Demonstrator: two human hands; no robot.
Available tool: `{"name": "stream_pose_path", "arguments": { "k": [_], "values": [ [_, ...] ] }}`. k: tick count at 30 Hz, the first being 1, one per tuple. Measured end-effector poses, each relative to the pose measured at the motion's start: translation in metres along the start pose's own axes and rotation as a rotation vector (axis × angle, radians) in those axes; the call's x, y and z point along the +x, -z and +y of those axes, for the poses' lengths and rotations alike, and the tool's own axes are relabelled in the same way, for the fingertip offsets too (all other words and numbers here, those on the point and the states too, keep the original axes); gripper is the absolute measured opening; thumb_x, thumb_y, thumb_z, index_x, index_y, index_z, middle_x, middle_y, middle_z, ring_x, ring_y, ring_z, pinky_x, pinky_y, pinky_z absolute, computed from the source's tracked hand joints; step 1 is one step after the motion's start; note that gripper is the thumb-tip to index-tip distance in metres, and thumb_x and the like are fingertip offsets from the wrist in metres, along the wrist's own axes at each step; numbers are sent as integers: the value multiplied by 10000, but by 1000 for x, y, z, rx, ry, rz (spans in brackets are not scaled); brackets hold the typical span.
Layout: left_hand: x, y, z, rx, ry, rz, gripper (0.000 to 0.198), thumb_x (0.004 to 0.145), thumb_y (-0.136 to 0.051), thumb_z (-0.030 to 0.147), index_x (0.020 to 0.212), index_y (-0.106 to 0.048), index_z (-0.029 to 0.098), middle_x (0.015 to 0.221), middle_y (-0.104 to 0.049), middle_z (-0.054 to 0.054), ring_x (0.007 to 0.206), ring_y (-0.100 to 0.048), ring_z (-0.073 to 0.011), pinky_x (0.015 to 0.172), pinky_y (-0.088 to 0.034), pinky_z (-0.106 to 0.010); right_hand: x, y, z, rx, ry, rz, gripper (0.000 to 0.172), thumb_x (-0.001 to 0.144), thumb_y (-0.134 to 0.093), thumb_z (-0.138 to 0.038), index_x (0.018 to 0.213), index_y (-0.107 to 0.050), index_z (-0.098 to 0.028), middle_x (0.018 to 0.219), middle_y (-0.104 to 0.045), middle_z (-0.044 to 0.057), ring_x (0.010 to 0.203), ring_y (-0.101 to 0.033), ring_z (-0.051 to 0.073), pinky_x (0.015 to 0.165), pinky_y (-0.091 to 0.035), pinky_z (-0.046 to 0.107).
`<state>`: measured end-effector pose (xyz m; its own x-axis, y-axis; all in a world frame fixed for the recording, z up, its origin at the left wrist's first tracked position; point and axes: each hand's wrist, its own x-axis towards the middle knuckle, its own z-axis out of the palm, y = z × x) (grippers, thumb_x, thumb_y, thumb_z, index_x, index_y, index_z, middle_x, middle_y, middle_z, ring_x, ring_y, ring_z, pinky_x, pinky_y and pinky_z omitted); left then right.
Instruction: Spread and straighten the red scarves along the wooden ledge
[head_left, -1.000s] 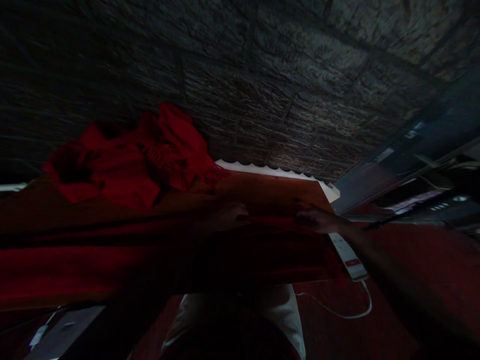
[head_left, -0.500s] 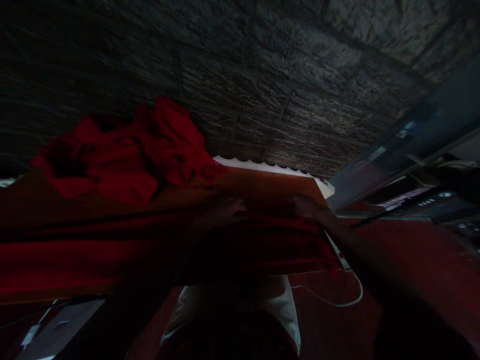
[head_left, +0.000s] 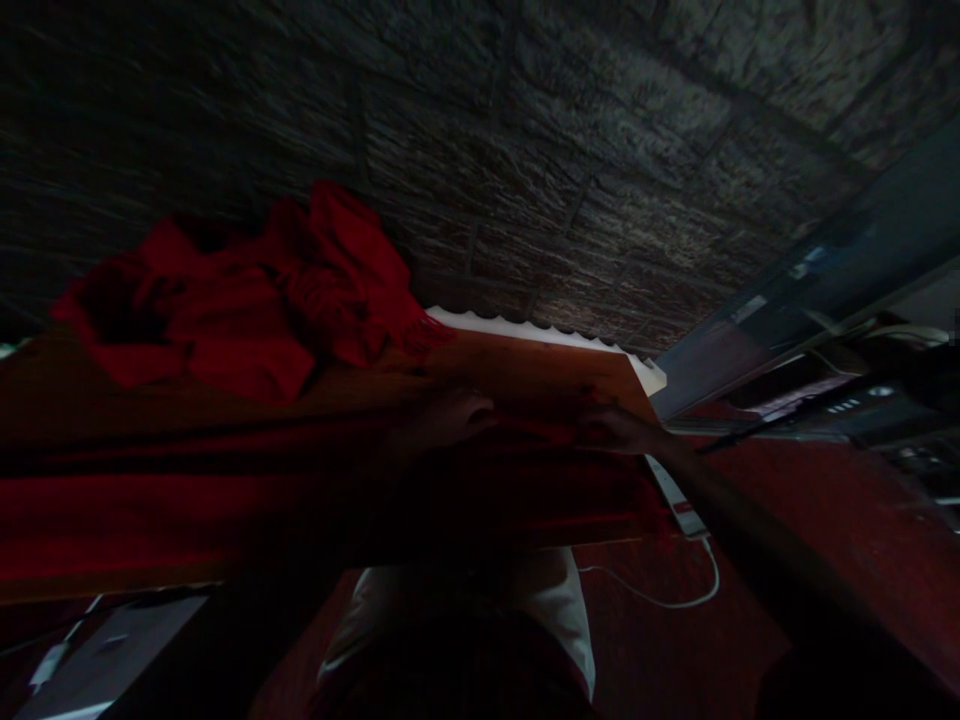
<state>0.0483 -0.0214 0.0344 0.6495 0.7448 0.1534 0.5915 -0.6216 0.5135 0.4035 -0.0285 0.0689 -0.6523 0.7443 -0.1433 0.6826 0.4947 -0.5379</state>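
A long red scarf point(head_left: 165, 520) lies stretched along a wooden table point(head_left: 525, 365), its fringed end by the right edge. My left hand point(head_left: 454, 415) is on the scarf's far edge with fingers curled into a pinch. My right hand point(head_left: 619, 430) grips the same edge closer to the fringe, its fingers pressed together on the cloth. Deep shadow hides most of both hands' fingertips. Behind and to the left, a crumpled red scarf point(head_left: 247, 310) with fringe sits in a heap on the table.
A rough stone-block wall point(head_left: 465, 150) rises behind the table. White scalloped trim point(head_left: 525, 330) runs along the back edge. At the right edge are a white power strip point(head_left: 677, 500) and its cable point(head_left: 675, 605). Dark electronic equipment point(head_left: 840, 400) stands further right.
My right hand has come slightly nearer to my body along with the scarf's edge, uncovering a bit more of the power strip. My left hand has hardly moved.
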Motion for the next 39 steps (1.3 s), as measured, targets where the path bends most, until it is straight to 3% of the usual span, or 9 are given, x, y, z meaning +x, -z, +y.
{"name": "stream_pose_path", "arguments": {
  "k": [4,8,11,15,19,24,28,32,39],
  "values": [
    [1,0,1,12,69,10,279,993,-531,381,976,-720,177,1007,-736,-72,929,-659,-230,834,-472,-327,2,6,25,39,-189,198,492,939,-531,-595,1006,-722,-147,946,-738,101,845,-691,228,746,-558,346],
    [0,1,1,12,118,34,281,986,-538,381,993,-728,174,1011,-741,-81,909,-669,-228,837,-494,-335,20,5,42,-8,-277,302,350,904,-580,-441,1037,-736,-157,1026,-752,105,914,-706,247,835,-579,384],
    [-2,1,0,30,120,85,290,1001,-520,370,1094,-720,182,1097,-747,-78,1000,-676,-237,915,-501,-355,31,-3,38,-73,-310,367,290,888,-602,-341,1082,-739,-175,1128,-734,130,1032,-687,273,959,-552,422],
    [-1,-1,-4,67,118,124,278,1013,-483,269,1146,-717,200,1165,-743,-65,1057,-677,-221,975,-491,-353,34,-21,14,-252,-215,496,413,980,-509,-351,1330,-648,-181,1386,-608,148,1312,-534,292,1168,-399,466],
    [1,-3,-5,48,127,97,288,1014,-504,347,1050,-739,183,1085,-746,-79,1001,-680,-233,932,-504,-360,34,-39,-2,-388,-52,416,427,1013,-474,-331,1399,-600,-195,1396,-596,131,1295,-537,273,1158,-412,454],
    [-1,-3,-5,25,81,105,272,1007,-516,340,1024,-734,178,1060,-740,-74,992,-669,-224,931,-499,-352,35,-33,5,-378,-105,449,295,1002,-517,-342,1163,-702,-176,1154,-673,131,1094,-602,263,1023,-489,419],
    [0,-3,-8,50,56,101,255,1002,-525,318,993,-733,170,1036,-734,-76,970,-664,-223,912,-497,-352,30,-21,17,-373,-126,411,265,1000,-529,-381,1013,-718,-195,1048,-687,103,1038,-596,251,983,-485,403],
    [1,-5,-11,81,35,94,235,994,-542,298,978,-739,171,1037,-719,-82,966,-657,-218,886,-494,-338,22,-16,29,-303,-145,343,281,986,-533,-414,994,-718,-202,1024,-693,95,1013,-602,241,948,-495,390],
    [2,-11,-13,90,79,87,265,1020,-495,297,1014,-728,171,1092,-706,-84,988,-654,-218,912,-488,-346,18,-10,41,-168,-139,357,316,955,-534,-427,1009,-736,-189,1032,-709,106,982,-630,247,910,-516,398]
  ]
}}
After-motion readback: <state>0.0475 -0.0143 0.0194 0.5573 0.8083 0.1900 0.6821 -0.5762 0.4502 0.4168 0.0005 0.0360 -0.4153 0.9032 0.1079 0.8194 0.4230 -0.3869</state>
